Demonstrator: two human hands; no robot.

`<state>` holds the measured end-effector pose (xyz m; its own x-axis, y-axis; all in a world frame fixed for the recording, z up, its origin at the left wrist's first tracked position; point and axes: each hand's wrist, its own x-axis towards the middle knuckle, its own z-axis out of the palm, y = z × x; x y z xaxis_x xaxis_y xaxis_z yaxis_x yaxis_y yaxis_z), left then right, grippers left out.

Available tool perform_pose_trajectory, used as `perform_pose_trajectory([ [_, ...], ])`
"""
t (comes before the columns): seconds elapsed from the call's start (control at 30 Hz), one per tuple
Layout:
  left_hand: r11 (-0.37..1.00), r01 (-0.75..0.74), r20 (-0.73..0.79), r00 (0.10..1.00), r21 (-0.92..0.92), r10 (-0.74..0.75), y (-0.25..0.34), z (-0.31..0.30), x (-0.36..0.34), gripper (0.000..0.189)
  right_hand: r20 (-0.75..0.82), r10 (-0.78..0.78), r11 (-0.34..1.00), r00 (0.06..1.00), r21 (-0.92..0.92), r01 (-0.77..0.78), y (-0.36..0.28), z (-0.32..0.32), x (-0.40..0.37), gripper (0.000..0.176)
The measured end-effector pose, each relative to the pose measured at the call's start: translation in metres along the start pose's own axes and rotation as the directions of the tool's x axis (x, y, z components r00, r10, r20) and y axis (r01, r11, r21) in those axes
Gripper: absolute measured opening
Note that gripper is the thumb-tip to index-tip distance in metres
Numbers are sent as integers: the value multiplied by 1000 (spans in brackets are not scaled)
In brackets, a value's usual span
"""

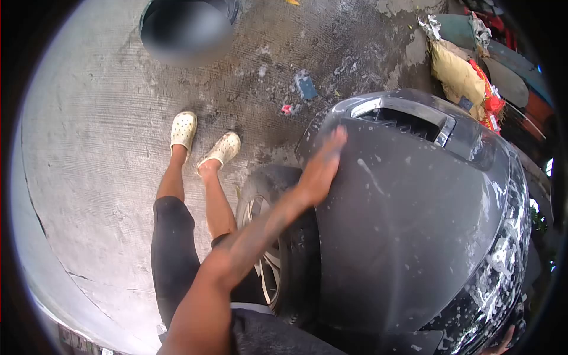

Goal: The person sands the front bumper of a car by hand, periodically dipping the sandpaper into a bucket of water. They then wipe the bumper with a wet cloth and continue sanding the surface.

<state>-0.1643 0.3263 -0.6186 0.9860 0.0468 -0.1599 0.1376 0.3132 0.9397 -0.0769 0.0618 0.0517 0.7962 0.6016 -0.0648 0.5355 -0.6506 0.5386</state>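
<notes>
My left hand (322,165), blurred by motion, lies with its fingers stretched out along the edge of a dull dark grey car panel (390,225), above the wheel (266,236). A faint bluish patch shows at its fingers; I cannot make out what it is. Pale streaks and spots mark the panel. At the bottom right edge of the view, a few fingers of what looks like my right hand (503,345) show beside the car; the rest is cut off.
My feet in pale clogs (184,129) stand on wet concrete (106,136) left of the wheel. A round dark tub (188,29) is at the top. A blue piece (306,87) lies on the ground. Beyond the car sits a yellowish sack (458,74) among clutter.
</notes>
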Motion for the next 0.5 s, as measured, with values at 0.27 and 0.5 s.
perform_pose_trajectory([
  [0.27,995,84,-14,996,-58,-85,6,7,14,54,15,32,996,999,-81,-31,-3,1,-17,29],
  [0.5,988,39,73,997,-147,-28,67,3,-36,55,11,39,999,999,-21,-39,-15,11,-2,28],
])
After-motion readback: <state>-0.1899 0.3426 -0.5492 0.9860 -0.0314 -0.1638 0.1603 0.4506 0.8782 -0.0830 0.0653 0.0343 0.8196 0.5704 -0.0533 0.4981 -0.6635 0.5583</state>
